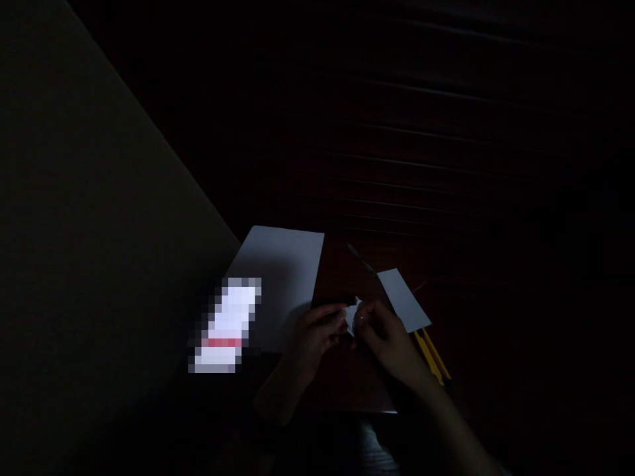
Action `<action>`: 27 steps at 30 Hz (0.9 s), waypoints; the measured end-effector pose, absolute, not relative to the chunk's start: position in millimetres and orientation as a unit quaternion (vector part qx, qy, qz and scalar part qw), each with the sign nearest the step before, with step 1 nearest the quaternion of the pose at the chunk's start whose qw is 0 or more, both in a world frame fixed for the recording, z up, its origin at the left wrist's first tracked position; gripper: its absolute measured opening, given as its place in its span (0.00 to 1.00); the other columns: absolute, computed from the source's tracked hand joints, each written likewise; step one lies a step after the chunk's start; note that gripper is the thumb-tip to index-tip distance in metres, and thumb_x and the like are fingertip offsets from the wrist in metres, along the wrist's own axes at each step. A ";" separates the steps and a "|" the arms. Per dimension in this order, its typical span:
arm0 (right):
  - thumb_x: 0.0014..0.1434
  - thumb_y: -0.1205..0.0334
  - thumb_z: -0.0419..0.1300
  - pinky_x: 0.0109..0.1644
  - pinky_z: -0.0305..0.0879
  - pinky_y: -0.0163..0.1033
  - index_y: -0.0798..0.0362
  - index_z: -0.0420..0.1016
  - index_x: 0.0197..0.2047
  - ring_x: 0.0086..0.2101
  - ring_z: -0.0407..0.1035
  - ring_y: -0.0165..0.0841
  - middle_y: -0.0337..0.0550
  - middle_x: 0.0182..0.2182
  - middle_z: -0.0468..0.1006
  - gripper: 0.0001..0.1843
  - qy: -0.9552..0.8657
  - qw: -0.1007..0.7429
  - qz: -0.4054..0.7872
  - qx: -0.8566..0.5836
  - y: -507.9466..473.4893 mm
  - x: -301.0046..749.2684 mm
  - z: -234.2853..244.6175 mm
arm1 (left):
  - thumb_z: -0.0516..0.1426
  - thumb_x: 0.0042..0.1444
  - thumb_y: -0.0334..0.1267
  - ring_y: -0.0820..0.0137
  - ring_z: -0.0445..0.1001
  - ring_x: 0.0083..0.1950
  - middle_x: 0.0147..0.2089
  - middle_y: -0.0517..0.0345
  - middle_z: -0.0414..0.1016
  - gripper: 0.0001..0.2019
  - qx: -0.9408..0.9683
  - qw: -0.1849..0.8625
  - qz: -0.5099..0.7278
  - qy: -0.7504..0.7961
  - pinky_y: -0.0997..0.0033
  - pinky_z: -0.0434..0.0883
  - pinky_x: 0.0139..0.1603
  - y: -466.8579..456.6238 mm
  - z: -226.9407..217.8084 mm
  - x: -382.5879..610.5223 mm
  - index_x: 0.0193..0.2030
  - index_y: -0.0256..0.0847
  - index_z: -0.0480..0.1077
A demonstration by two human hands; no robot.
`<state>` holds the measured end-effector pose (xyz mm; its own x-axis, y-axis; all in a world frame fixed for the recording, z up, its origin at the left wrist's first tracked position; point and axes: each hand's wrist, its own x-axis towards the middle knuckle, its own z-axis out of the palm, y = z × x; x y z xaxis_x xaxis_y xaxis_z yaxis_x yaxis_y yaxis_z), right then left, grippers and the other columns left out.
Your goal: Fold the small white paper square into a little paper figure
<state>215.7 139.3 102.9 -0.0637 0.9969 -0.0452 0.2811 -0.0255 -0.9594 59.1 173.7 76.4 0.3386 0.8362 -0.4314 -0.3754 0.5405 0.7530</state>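
Note:
Between my two hands is a small folded piece of white paper, held above the dark table. My left hand pinches its left side between thumb and fingers. On the other side my right hand grips the paper's right edge, fingers bent. The dim light hides the details of the folds. Just beyond my right hand lies a white paper strip. A yellow utility knife pokes out from under or beside the strip, partly behind my right forearm.
A large white sheet lies at the left, with a bright, pixelated screen-like rectangle over its lower left. A thin pointed tool touches or nears the strip's far corner. The table's front edge is close to me. A pale wall rises at left.

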 end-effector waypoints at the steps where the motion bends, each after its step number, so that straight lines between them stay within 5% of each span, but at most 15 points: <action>1: 0.62 0.61 0.50 0.34 0.64 0.34 0.51 0.64 0.38 0.28 0.71 0.29 0.38 0.32 0.74 0.05 -0.575 0.399 0.454 -0.552 139.1 215.5 104.0 | 0.63 0.46 0.38 0.68 0.73 0.35 0.36 0.51 0.74 0.15 0.273 0.773 0.394 0.416 0.66 0.73 0.34 173.8 75.7 59.0 0.41 0.36 0.74; 9: 0.64 0.60 0.48 0.37 0.64 0.35 0.51 0.63 0.39 0.29 0.71 0.29 0.37 0.31 0.74 0.06 -0.579 0.403 0.462 -0.538 137.9 213.7 110.4 | 0.63 0.47 0.39 0.67 0.73 0.34 0.36 0.50 0.75 0.15 0.281 0.774 0.403 0.400 0.64 0.73 0.33 173.9 78.3 60.4 0.42 0.35 0.73; 27: 0.63 0.66 0.47 0.39 0.65 0.37 0.48 0.59 0.46 0.34 0.73 0.35 0.40 0.36 0.75 0.08 -0.670 0.298 0.349 -0.584 133.0 213.6 108.4 | 0.63 0.46 0.45 0.67 0.78 0.29 0.32 0.51 0.79 0.16 0.407 0.624 0.380 0.548 0.78 0.67 0.22 177.6 78.7 66.2 0.37 0.36 0.71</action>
<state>213.6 133.0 108.4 -0.1412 0.9899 -0.0091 0.5742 0.0744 -0.8153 66.2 177.6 78.7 0.1103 0.9202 -0.3755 -0.0285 0.3806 0.9243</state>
